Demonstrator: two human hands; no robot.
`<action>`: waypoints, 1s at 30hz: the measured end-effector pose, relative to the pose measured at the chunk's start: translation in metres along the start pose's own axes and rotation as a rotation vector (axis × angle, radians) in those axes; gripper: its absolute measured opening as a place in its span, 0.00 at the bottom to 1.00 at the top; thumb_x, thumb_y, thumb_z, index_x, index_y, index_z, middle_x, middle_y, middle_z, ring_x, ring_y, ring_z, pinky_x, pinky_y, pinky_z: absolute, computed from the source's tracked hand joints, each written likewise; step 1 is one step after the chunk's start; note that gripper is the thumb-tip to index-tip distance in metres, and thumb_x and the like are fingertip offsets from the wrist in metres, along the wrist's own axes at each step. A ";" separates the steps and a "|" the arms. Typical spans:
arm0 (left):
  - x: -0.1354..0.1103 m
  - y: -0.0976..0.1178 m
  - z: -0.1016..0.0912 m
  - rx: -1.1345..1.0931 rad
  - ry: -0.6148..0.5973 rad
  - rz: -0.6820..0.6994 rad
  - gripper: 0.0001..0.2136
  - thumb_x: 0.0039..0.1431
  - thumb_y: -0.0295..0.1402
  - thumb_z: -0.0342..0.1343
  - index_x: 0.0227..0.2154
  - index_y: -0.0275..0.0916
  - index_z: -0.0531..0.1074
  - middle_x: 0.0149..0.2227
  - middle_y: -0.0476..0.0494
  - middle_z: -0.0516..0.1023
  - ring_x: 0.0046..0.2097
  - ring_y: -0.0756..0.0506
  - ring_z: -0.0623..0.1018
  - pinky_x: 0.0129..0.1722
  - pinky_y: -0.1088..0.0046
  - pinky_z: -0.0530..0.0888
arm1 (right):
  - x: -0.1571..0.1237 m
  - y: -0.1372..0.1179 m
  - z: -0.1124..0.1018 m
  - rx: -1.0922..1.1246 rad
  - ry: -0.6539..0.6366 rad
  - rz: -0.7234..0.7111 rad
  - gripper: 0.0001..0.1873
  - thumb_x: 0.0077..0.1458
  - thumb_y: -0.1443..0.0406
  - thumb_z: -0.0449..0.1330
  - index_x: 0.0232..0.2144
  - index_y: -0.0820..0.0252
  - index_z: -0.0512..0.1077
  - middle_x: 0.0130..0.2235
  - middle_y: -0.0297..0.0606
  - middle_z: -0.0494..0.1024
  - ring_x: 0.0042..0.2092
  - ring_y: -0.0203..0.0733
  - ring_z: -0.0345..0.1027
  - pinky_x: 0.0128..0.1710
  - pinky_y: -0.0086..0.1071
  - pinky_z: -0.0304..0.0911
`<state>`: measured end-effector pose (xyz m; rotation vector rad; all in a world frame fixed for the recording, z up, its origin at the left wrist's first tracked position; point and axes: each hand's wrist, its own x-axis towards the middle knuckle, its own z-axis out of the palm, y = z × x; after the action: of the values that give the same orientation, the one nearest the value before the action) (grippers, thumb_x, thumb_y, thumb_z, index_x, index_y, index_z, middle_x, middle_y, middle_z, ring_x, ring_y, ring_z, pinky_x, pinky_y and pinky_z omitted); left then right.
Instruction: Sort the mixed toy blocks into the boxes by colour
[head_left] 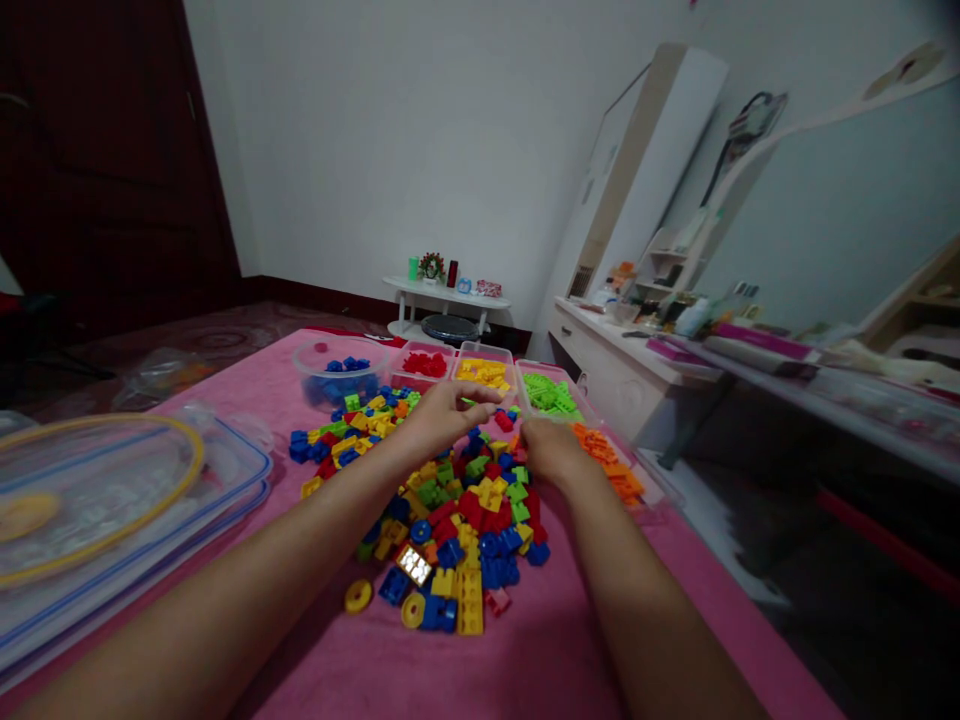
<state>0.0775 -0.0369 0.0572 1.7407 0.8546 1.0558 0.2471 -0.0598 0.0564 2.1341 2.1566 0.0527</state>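
My left hand [448,408] hovers over the far part of a heap of mixed toy building blocks [491,495]. Its fingers stretch to the right with gaps between them, and I see nothing held. Beside the green and orange bins, my right hand [553,448] is curled with knuckles up; its fingertips and anything in them are hidden. Sorted blocks fill containers along the far side: a round tub [307,385] with blue, and clear bins with red blocks [424,364], yellow blocks [484,374], green blocks [551,394] and orange blocks [611,465].
Container lids [232,462], one with a yellow ring, lie stacked at the left of the pink-covered table [525,660]. Past the table are a small white stand [450,292] with ornaments and, at right, a cluttered dressing table [626,350].
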 end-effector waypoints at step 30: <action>0.004 0.024 -0.044 -0.075 0.182 0.032 0.09 0.53 0.29 0.55 0.36 0.34 0.76 0.31 0.42 0.79 0.32 0.51 0.77 0.29 0.79 0.71 | 0.001 -0.001 0.009 -0.596 -0.155 -0.289 0.16 0.53 0.76 0.49 0.37 0.70 0.76 0.40 0.56 0.77 0.43 0.55 0.72 0.41 0.44 0.65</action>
<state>0.0410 -0.0273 0.0904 1.6183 0.8895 1.2666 0.2473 -0.0591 0.0474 1.4443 2.0036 0.4290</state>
